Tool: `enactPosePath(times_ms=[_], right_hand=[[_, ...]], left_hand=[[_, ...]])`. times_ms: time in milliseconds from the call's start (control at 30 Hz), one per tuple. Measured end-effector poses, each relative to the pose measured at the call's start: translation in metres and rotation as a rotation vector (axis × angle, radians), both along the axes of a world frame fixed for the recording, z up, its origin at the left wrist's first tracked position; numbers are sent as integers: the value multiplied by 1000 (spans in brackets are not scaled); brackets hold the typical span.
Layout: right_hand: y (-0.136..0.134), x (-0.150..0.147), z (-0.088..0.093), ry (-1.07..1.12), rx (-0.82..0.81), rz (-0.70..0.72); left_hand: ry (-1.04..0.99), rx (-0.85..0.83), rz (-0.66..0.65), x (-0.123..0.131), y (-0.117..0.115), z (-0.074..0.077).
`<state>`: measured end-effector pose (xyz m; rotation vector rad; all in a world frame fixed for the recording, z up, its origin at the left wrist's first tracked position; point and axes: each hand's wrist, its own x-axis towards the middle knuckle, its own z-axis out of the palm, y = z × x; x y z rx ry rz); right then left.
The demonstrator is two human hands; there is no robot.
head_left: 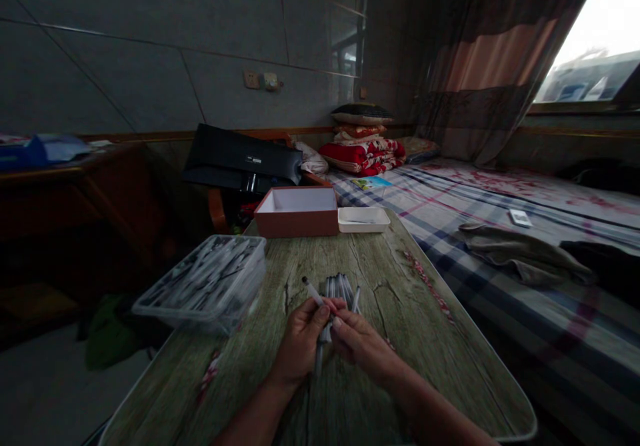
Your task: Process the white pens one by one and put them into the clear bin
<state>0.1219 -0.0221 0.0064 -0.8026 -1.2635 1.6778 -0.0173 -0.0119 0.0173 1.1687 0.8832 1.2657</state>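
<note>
My left hand (pixel 300 339) is closed on a pale, translucent pen (pixel 313 291), whose dark end points up and to the left. Close beside it, my right hand (pixel 361 343) pinches around the lower end of the same pen, and the fingertips of both hands meet there. Just beyond my fingers, a small bunch of similar pens (pixel 340 287) lies on the table, partly hidden by my hands. At the left edge of the table stands a clear plastic box (pixel 240 293) filled with many pens, slightly blurred.
Across the far end of the wood-patterned table (pixel 420 346) sit a brown open box (pixel 297 226) and a small white tray (pixel 364 227) with something thin inside. A bed with a checked sheet (pixel 430 213) runs along the right. Behind the boxes, a black monitor (pixel 245 156) leans tilted.
</note>
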Motion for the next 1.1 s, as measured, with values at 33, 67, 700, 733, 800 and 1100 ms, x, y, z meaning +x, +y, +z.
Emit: enactPosePath(times_ms=[33,67,700,733,800,1100], right_hand=[[1,2,-2,-17,-15,-6],[3,4,-3,-37,-30,-14],[21,24,-6,21,-169,-239],[22,24,-7,8,-163,-225],[22,25,-7,6,-158,-209],[24,21,-8,99,-273,-251]], left_hand=[[-38,-7,26,0,1,-1],[-83,-14,58,-1,3,-2],[-159,-321,-505,-18,5,2],[-178,-338,-528,-18,5,0],[-237,-368,-533,-18,5,-1],[-192,-165,-179,-9,6,-2]])
